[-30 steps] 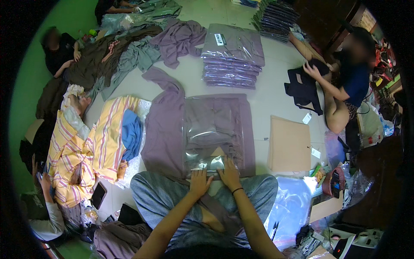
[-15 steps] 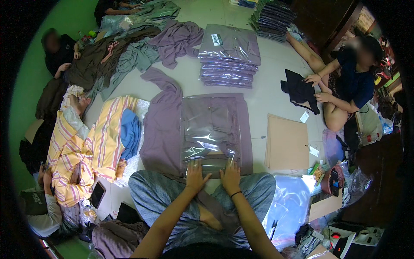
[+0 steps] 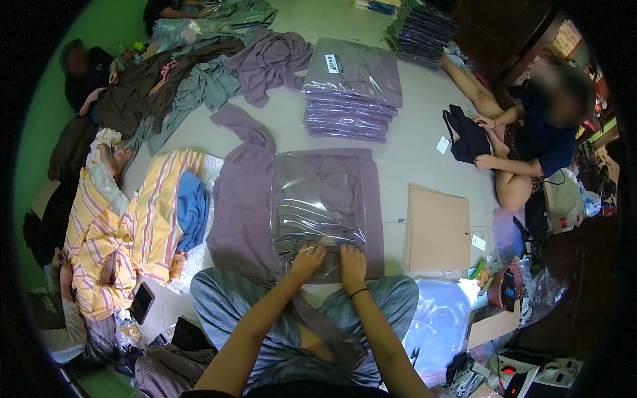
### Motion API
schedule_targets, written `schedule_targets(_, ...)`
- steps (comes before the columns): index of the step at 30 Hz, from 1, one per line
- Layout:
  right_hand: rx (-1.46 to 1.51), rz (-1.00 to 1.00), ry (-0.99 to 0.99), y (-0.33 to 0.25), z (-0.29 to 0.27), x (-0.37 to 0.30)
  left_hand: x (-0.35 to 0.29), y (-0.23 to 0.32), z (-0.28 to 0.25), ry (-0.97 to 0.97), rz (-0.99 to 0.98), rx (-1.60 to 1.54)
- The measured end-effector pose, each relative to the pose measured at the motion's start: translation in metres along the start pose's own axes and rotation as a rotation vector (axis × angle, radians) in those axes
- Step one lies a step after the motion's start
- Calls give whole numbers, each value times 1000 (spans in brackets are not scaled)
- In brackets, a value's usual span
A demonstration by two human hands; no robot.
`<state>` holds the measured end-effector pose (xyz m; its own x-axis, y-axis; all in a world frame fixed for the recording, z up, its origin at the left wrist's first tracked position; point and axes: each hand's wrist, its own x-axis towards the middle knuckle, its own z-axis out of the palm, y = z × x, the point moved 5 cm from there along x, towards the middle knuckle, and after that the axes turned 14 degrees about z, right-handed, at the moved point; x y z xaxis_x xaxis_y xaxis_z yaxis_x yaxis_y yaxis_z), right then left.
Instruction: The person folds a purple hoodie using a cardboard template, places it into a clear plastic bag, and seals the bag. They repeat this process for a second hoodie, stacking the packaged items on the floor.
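Observation:
A transparent plastic bag (image 3: 318, 199) with a folded mauve shirt inside lies flat before me. Beneath it another mauve garment (image 3: 242, 192) is spread, its sleeve stretching up to the left. At the bag's near end, my left hand (image 3: 308, 262) has its fingers bent together on the plastic. Close beside it on the right, my right hand (image 3: 353, 264) curls its fingers over the same end of the bag. Both hands appear to grip the plastic, though the fingertips are partly hidden. Some mauve cloth (image 3: 328, 331) hangs down between my legs.
Bagged mauve shirts (image 3: 352, 86) are stacked beyond. Brown cardboard sheets (image 3: 436, 229) and empty plastic bags (image 3: 431, 318) lie to the right. A striped yellow cloth (image 3: 152, 225) and a phone (image 3: 142, 303) are on the left. A person (image 3: 544, 132) handles a black garment (image 3: 468, 132) at right; others sit left.
My hands have gone from lying flat with spread fingers to bent fingers at the bag's near end, and the left has moved closer to the right. The person at right has shifted the black garment.

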<state>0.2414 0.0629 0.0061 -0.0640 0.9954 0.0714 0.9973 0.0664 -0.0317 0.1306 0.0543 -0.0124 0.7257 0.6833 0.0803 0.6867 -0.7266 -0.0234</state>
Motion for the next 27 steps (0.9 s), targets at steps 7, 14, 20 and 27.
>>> schedule_targets(7,74,-76,-158,7,-4,-3,0,-5,6,-164,-35,-10)
schedule_targets(14,203,-24,-178,-2,-5,-23,-12,8,1,-14,-27,100)
schedule_targets(20,388,-37,-188,-34,9,-41,-25,18,11,-146,1,-25)
schedule_targets(27,444,12,-282,-42,12,-34,-41,45,3,-127,-211,-275)
